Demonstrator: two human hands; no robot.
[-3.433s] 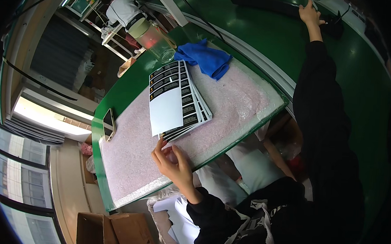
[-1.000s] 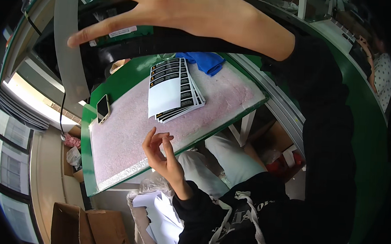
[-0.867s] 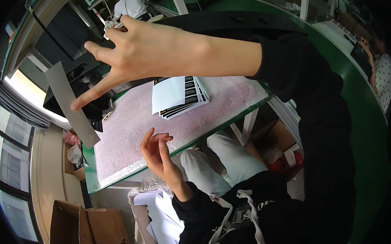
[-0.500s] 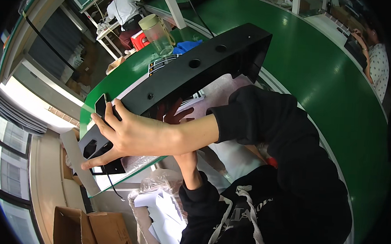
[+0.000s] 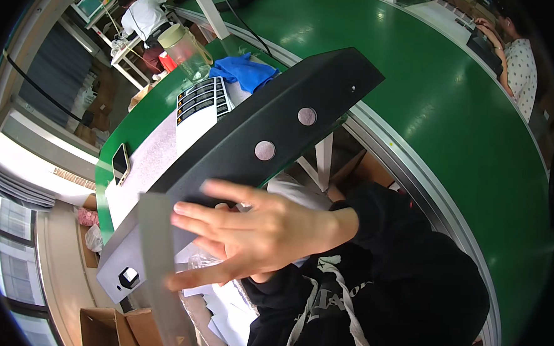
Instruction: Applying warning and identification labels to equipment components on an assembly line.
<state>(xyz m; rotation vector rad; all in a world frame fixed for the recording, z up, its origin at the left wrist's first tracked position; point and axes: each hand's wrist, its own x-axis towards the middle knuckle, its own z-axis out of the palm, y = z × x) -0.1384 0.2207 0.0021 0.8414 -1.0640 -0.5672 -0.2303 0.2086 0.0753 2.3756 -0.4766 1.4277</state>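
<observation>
A long black housing [image 5: 228,146] slants over the table's near edge, its side with two large round holes turned toward me. Its lower left end is greyer and has a hex-shaped hole. My left hand [image 5: 261,277] is mostly behind my right hand; what shows of it lies at the housing's near edge, where it holds the piece. My right hand [image 5: 255,231] crosses in front with fingers spread and slightly blurred. A pale, see-through strip [image 5: 159,254] hangs against its thumb and fingertips; I cannot make out whether it is pinched or stuck.
On the green table [image 5: 334,38] lie a phone [image 5: 121,163], a blue cloth [image 5: 248,72] and a sheet of black labels [image 5: 199,100], near a clear bottle [image 5: 184,52]. Cardboard boxes [image 5: 103,330] stand below left. Other people sit at the far left and far right.
The housing has turned so its holed side faces me, and it has come nearer. My right hand has moved right and down, the pale strip shifting with it. The view has shifted too.
</observation>
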